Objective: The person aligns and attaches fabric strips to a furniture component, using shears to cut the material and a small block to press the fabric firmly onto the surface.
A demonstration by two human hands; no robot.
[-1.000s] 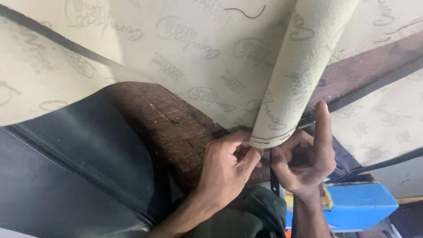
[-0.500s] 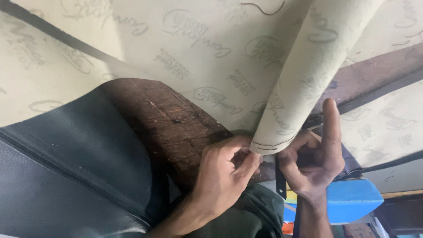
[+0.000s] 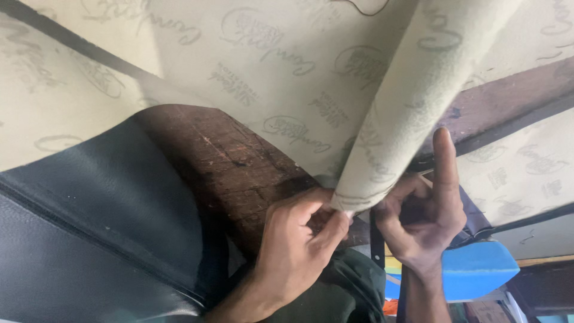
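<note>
Beige printed lining fabric [image 3: 394, 137] folded, pinched by left hand [image 3: 296, 251], right hand [image 3: 424, 218].

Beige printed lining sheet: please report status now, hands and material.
Left hand pinching fold end of beige printed lining sheet. Right hand gripping beside, index finger up. Dark wooden board underneath, black leatherette alongside.

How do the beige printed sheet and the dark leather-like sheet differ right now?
The beige printed sheet is pale and patterned; the dark leather-like sheet is plain black with a seam. The beige one folds into a hanging flap pinched by the left hand, with the right hand beside it; the dark one lies untouched. Both drape over the brown wooden surface.
</note>
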